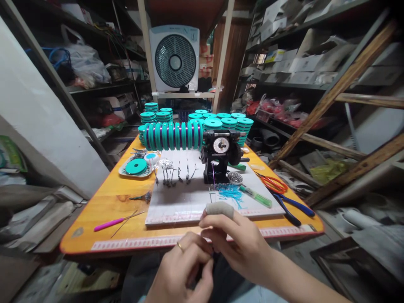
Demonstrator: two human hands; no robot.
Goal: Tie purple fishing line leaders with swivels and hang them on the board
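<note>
My left hand (183, 273) and my right hand (233, 242) meet below the front edge of the orange table (104, 202). Both are closed in a pinch on something small and dark that I cannot make out. A ring sits on a left finger, and a grey fabric cap covers a right fingertip. Beyond them lies a white board (186, 198) with small hooks and a heap of blue fibres (230, 192). A black hand-crank winder (219, 158) stands on the board, with a row of teal spools (172, 136) on its shaft.
Stacks of teal spools (227, 123) stand at the back. A tray (135, 168) with a teal disc sits left, a pink hook tool (110, 223) near the front left, orange scissors (273, 183) and blue pliers (293, 206) right. Shelves and a fan (175, 59) surround the table.
</note>
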